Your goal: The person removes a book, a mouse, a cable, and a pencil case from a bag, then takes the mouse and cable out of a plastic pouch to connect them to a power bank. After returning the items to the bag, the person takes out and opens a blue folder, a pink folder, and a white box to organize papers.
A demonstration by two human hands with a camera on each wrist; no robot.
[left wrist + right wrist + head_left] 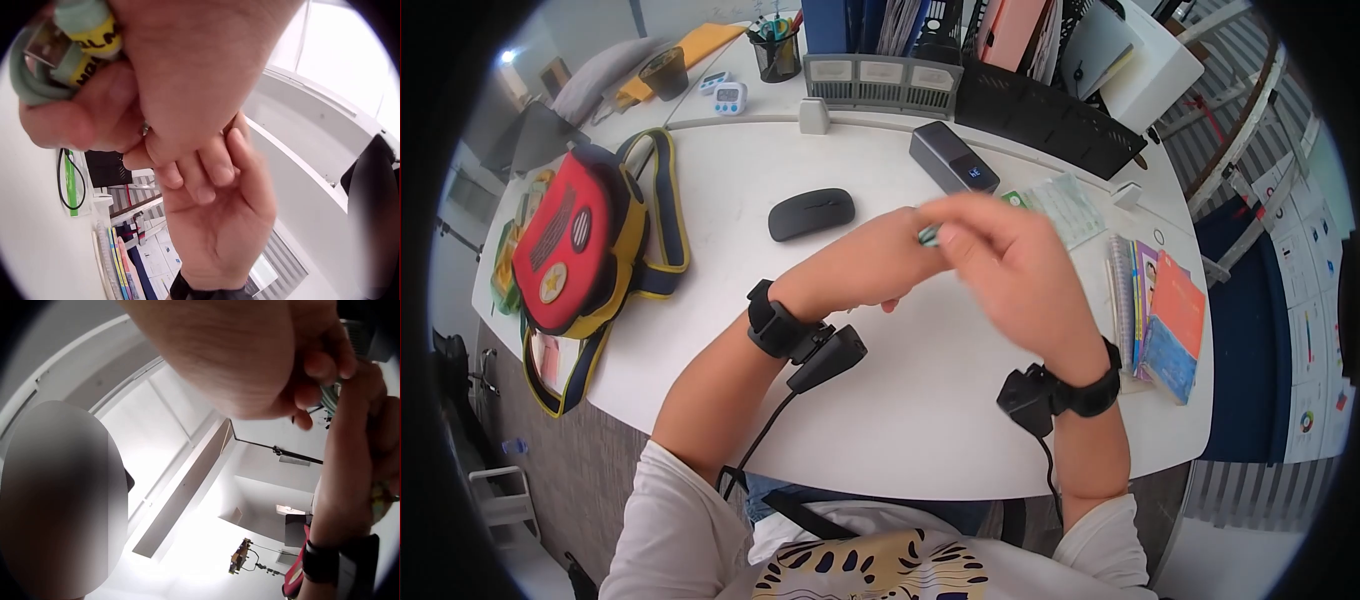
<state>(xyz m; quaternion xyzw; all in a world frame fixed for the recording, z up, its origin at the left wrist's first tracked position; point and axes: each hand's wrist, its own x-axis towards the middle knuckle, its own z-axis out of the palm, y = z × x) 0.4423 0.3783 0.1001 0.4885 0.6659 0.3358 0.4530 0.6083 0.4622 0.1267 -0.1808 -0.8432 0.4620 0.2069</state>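
Note:
Both hands are together above the middle of the white desk (920, 400). My left hand (860, 255) grips a coiled pale green USB cable (40, 87); its metal plug and yellow labels with black lettering stick out by the fingers in the left wrist view. My right hand (1010, 265) reaches over from the right, its thumb and fingertips pinching at the green cable. In the head view only a small green piece shows between the hands. Most of the coil is hidden by the left hand there, and the right wrist view shows a short green stretch between the fingers.
Behind the hands lie a black mouse (811, 214) and a dark grey power bank (953, 158) with a lit display. A red bag (565, 240) is at left, notebooks (1170, 325) at right. Along the back stand file holders (1050, 115) and a pen cup (776, 55).

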